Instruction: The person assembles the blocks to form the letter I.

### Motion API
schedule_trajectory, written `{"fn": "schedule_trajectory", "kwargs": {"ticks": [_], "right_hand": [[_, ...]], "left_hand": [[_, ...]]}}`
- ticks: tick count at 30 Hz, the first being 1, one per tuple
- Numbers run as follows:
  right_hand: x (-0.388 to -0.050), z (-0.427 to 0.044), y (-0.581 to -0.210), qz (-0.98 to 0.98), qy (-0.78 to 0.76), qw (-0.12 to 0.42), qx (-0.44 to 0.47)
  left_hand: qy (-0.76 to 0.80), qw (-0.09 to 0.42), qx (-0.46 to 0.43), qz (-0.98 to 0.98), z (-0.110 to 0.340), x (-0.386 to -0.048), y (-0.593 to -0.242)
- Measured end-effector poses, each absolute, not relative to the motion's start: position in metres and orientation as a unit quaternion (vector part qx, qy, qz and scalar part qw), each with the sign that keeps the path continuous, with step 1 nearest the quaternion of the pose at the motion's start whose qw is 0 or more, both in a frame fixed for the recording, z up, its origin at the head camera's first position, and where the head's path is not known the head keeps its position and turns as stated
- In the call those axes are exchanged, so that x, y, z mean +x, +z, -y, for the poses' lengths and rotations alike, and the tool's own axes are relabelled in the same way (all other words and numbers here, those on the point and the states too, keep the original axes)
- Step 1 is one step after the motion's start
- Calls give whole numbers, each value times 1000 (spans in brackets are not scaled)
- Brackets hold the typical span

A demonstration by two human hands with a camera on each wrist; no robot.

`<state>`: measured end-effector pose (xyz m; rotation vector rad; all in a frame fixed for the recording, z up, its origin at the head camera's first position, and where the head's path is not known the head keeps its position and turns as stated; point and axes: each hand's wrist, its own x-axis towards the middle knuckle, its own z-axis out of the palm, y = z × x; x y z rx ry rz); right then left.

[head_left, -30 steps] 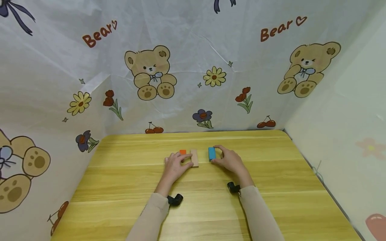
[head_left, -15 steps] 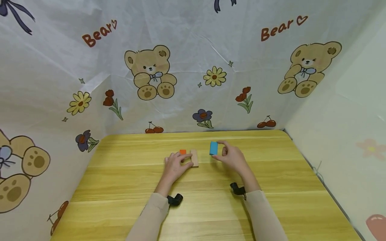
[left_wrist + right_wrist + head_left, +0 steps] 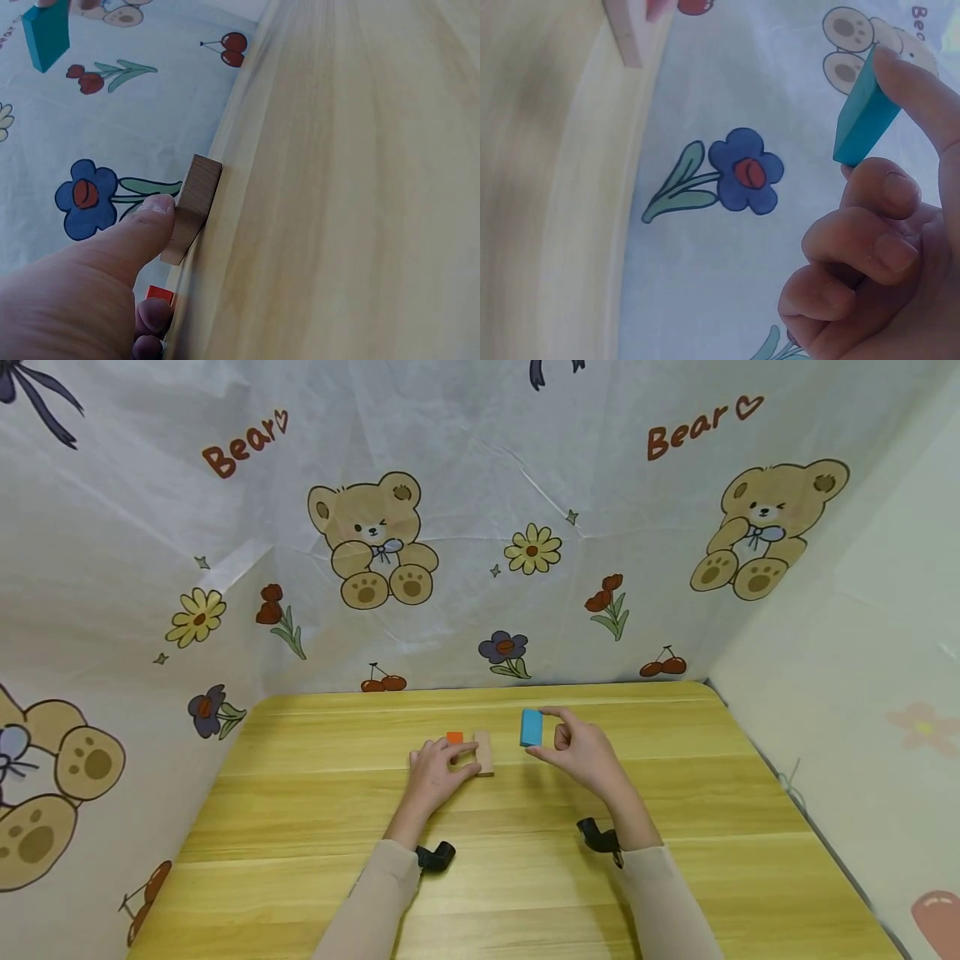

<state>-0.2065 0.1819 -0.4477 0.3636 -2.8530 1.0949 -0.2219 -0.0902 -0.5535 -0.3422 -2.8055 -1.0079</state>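
Note:
The right hand (image 3: 583,758) pinches a blue rectangular block (image 3: 531,727) between thumb and index finger, above the table. In the right wrist view, the blue block (image 3: 866,112) is tilted, and the other fingers (image 3: 885,251) are curled below it. The left hand (image 3: 435,775) rests at the left side of a plain wooden block (image 3: 484,755), with thumb and index tips touching or very near it. Beyond this hand's fingers lies an orange block (image 3: 454,738), partly hidden. In the left wrist view, the thumb (image 3: 131,240) overlaps the wooden block (image 3: 196,191).
The wood-grain table (image 3: 510,885) bears the blocks. Behind it hangs a white cloth (image 3: 457,610) printed with bears and flowers, and a pale wall (image 3: 847,635) stands on the right. Black wrist cameras (image 3: 437,857) sit at both cuffs.
The right hand has lifted the blue block off the table, moving it slightly away and to the right. The left hand, wooden block and orange block have stayed in place.

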Motion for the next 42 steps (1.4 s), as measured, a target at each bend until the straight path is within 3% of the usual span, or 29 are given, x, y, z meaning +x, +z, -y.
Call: {"fn": "schedule_trajectory", "kwargs": {"ticks": [42], "right_hand": [[-188,-159,-440,927,326,34,180]], "left_hand": [[-320,68,-114,938,90,-223,-555]]}}
